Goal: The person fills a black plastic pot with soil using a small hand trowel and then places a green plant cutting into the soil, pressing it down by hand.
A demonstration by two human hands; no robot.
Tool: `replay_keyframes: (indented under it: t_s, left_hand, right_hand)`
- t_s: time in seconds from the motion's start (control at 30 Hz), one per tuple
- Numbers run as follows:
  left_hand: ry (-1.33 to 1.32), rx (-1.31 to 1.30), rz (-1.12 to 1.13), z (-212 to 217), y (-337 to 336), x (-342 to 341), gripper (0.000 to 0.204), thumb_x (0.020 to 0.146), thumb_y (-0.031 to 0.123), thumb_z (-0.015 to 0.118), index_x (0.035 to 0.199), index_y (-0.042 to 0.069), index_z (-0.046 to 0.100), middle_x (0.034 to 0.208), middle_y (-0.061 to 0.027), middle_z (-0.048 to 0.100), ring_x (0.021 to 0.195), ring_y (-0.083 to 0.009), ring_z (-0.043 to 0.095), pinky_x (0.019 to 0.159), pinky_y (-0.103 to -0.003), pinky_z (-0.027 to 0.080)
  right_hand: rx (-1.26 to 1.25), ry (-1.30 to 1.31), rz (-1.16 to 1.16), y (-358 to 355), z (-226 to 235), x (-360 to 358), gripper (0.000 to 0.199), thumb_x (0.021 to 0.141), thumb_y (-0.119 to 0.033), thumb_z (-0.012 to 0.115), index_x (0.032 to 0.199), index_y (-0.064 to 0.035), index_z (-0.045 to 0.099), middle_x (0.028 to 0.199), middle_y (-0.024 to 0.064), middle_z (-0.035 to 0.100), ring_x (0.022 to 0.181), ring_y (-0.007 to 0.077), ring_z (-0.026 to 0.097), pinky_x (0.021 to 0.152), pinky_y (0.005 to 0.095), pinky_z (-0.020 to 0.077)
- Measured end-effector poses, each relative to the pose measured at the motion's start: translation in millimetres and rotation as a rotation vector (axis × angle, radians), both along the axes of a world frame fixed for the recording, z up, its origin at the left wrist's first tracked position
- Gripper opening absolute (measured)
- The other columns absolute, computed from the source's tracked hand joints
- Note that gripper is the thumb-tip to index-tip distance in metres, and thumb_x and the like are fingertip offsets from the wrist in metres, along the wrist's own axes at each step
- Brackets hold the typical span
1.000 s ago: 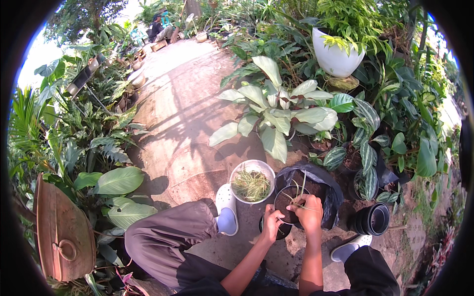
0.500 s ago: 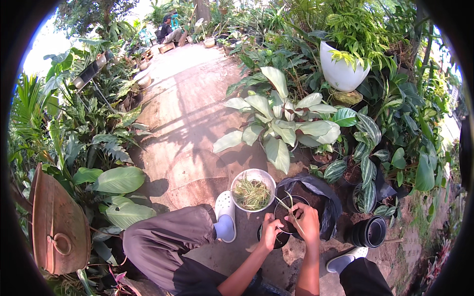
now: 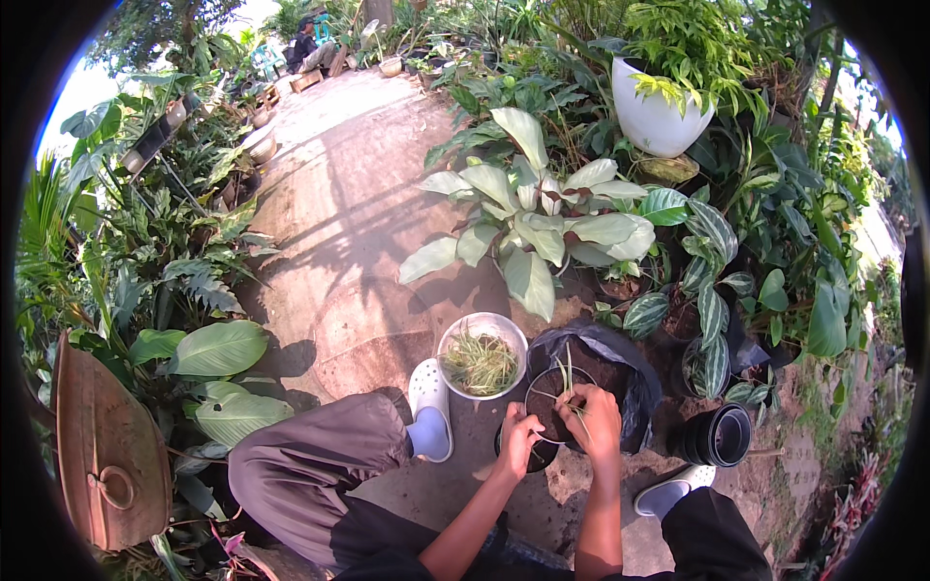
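Observation:
My right hand (image 3: 594, 419) is closed on a thin green plant cutting (image 3: 567, 372), whose narrow leaves stick up past the fingers. It is held over a black pot (image 3: 544, 411) with dark soil in it. To its left, my left hand (image 3: 520, 440) is closed in a pinch by the pot's near left edge; what is between those fingers is too small to make out. Below that hand, partly covered, is a smaller black pot (image 3: 542, 457). A white bowl (image 3: 520, 339) heaped with thin green cuttings (image 3: 479, 362) stands just beyond my left hand.
A black plastic bag (image 3: 643, 389) with soil lies right of the pot. Stacked black pots (image 3: 712, 436) lie farther right. A pale-leaved plant (image 3: 538, 228) stands ahead, a white planter (image 3: 659, 116) beyond it. A brown clay vessel (image 3: 107, 445) is left; a person (image 3: 308, 48) sits far off.
The cutting in my right hand now stands more upright over the soil. My left hand stays pinched near the pot's edge. The whole view has shifted slightly.

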State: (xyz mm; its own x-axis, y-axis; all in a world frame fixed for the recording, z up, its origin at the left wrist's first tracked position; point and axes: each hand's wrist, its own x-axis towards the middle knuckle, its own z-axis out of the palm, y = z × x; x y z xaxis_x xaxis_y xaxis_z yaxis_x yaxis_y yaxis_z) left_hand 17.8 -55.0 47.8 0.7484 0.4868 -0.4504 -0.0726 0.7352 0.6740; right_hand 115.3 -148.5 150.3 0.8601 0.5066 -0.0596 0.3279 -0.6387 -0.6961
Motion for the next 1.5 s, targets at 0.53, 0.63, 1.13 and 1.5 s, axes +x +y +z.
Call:
replay_keyframes:
  t_s: [0.53,0.63,1.13,1.5]
  left_hand:
    - [0.05,0.003,-0.002,-7,1,2,0.03,0.078,-0.003,0.057,0.092,0.016,0.039,0.09,0.0029,0.044,0.076,-0.0086,0.05,0.066,-0.026,0.042]
    - [0.092,-0.027,0.005,-10,1,3,0.03,0.079,-0.005,0.057,0.092,0.016,0.039,0.09,0.0027,0.044,0.075,-0.0083,0.051,0.065,-0.025,0.042]
    - [0.05,-0.027,-0.029,-13,2,1,0.038,0.073,-0.007,0.056,0.103,0.013,0.046,0.094,0.0005,0.049,0.082,-0.0091,0.052,0.074,-0.029,0.049]
    - [-0.025,-0.068,0.013,-20,4,-1,0.032,0.074,-0.003,0.058,0.091,0.015,0.038,0.09,0.0025,0.041,0.082,-0.0105,0.048,0.075,-0.029,0.045]
  right_hand:
    - [0.028,0.109,0.121,-7,-16,8,0.017,0.076,-0.009,0.072,0.092,-0.0126,0.077,0.091,0.0134,0.068,0.087,0.0316,0.069,0.078,0.0423,0.0531]
    - [0.072,0.091,0.129,-8,-23,8,0.018,0.076,-0.006,0.07,0.093,-0.0111,0.077,0.088,0.0136,0.067,0.082,0.0304,0.068,0.075,0.0402,0.0523]
    - [0.042,0.042,0.113,-6,-20,0,0.024,0.078,-0.006,0.068,0.1,-0.0074,0.075,0.095,0.0175,0.068,0.092,0.0351,0.066,0.082,0.0407,0.0515]
    - [0.131,0.094,0.078,-5,-21,5,0.017,0.082,-0.011,0.069,0.096,-0.0044,0.076,0.096,0.0158,0.068,0.096,0.0368,0.067,0.083,0.0439,0.0511]
